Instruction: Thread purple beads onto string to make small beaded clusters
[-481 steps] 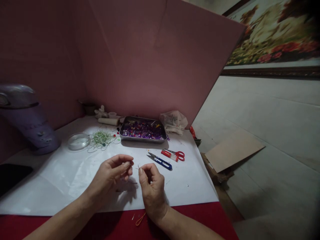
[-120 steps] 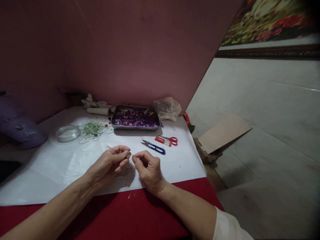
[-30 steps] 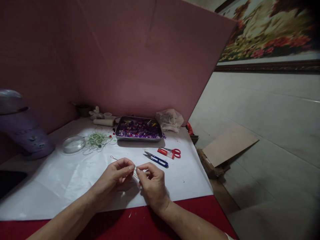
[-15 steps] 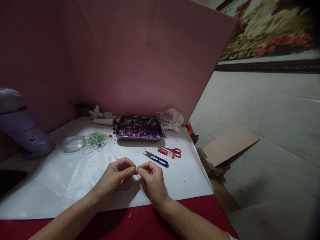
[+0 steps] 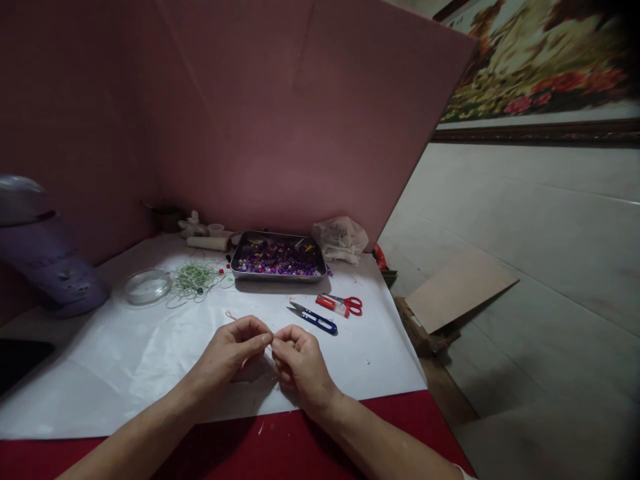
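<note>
My left hand (image 5: 243, 347) and my right hand (image 5: 296, 357) meet fingertip to fingertip above the white sheet. Both are closed in a pinch on a thin cord (image 5: 231, 315), whose looped end sticks out beyond my left fingers. Most of the cord is hidden by my hands, and the exact spot between the fingertips is too small to make out. Just past my right hand lie blue thread snips (image 5: 315, 319). Behind them are red-handled scissors (image 5: 353, 305) and a red lighter (image 5: 333, 306).
A metal tray (image 5: 280, 279) of purple beads stands at the back, beside a plastic bag (image 5: 341, 239). Leftward are tangled green cord (image 5: 194, 280), a clear round dish (image 5: 147, 287), a cream roll (image 5: 209, 243) and a purple bottle (image 5: 55, 267). The table's right edge drops off beyond the sheet (image 5: 390, 347).
My right hand has shifted slightly left, closer to my left fingertips, and its fingers have curled in more. My left hand has stayed nearly still.
</note>
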`<state>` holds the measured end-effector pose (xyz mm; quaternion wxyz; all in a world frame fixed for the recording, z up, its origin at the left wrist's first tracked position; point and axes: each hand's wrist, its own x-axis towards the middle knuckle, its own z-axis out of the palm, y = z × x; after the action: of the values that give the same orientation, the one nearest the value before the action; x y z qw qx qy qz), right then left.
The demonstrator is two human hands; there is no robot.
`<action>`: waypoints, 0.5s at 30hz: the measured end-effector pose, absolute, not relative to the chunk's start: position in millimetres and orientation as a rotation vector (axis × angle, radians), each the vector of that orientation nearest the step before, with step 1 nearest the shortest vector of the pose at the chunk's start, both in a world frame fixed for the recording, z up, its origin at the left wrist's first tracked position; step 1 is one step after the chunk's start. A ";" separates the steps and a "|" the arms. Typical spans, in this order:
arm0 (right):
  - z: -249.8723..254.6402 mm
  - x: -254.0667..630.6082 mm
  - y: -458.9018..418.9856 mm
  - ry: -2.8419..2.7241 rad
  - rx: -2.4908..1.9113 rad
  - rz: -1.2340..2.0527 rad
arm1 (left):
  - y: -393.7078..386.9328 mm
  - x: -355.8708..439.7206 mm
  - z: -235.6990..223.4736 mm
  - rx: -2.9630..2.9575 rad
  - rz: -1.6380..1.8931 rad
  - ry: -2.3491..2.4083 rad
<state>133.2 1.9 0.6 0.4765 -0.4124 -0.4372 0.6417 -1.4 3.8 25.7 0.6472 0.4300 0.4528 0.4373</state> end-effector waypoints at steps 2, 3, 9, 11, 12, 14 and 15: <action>-2.5 132.3 1.3 -1.202 -1.028 1.374 | 4.3 -1.6 25.3 0.962 0.997 1.028; -3.6 131.9 1.0 -1.260 -1.029 1.285 | 4.7 -1.9 25.0 0.955 0.999 1.027; -6.2 131.1 2.7 -1.251 -1.014 1.264 | 8.5 -7.5 22.8 0.810 1.066 1.006; -5.9 131.5 4.5 -1.189 -1.020 1.316 | 9.1 -8.7 22.3 0.762 1.081 0.968; -5.7 131.8 5.3 -1.163 -1.025 1.335 | 9.0 -8.5 22.1 0.742 1.075 0.946; -5.0 132.5 6.3 -1.130 -1.030 1.349 | 7.8 -6.9 21.6 0.726 1.043 0.915; -4.7 132.8 6.5 -1.123 -1.030 1.344 | 6.8 -5.5 21.2 0.729 1.017 0.901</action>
<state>132.8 6.5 -4.7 0.5269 -0.4310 -0.4699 0.5620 -5.5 6.8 21.2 0.7171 0.3296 0.4074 0.4596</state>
